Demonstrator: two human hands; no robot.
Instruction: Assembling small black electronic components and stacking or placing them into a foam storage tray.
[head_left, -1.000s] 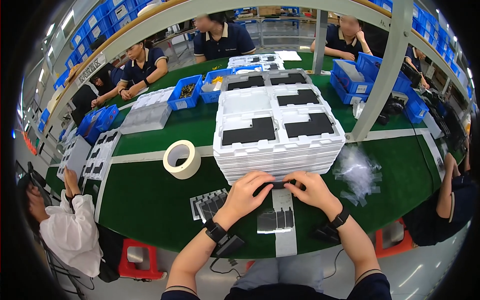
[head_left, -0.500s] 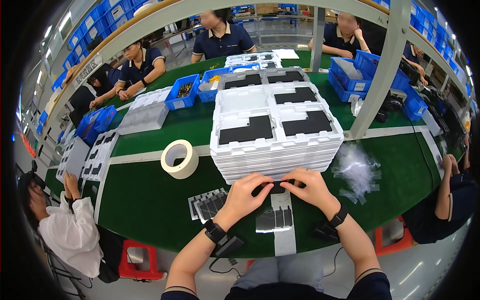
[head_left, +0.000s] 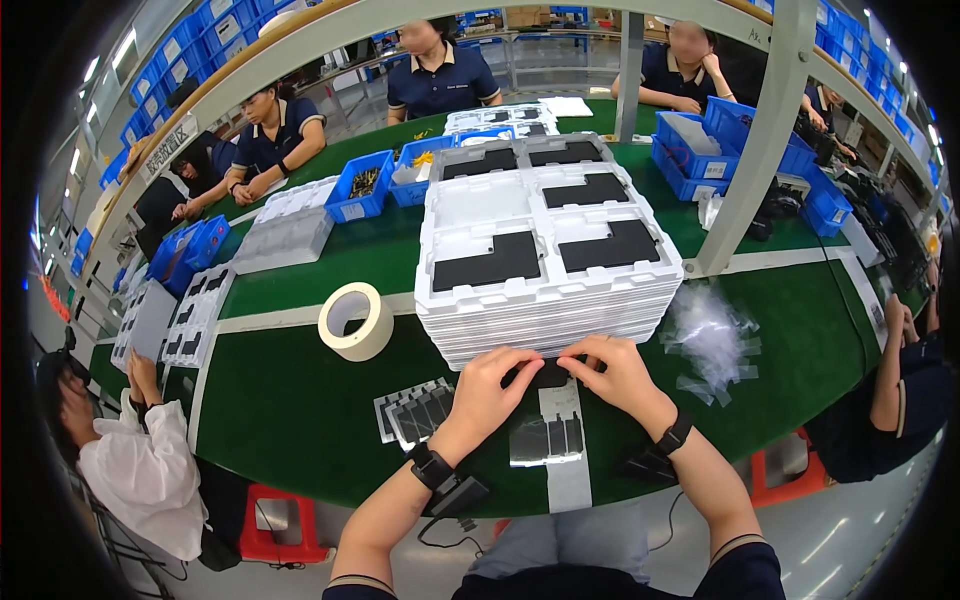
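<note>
Between both hands, at the near side of the tray stack, is a small flat black piece (head_left: 550, 376). My left hand (head_left: 488, 388) pinches its left upper edge with thumb and forefinger. On the other side my right hand (head_left: 622, 374) pinches the right upper edge the same way. The fingers partly cover the piece. Just below lies a sheet of dark strips (head_left: 546, 440) with a pale border. More sheets of dark strips (head_left: 420, 410) lie left of my left wrist. The stacked white trays (head_left: 540, 300) rise behind my hands, with L-shaped black parts (head_left: 490, 260) in most top compartments.
A masking tape roll (head_left: 368, 338) stands left of the trays; a pile of clear film pieces (head_left: 712, 340) lies right. Blue bins (head_left: 360, 186) sit farther back. A grey metal post (head_left: 745, 170) rises at right. Several people sit around the green table (head_left: 290, 400).
Both hands stay at the black piece and have barely moved. The whole view has shifted slightly, with things appearing a little farther left.
</note>
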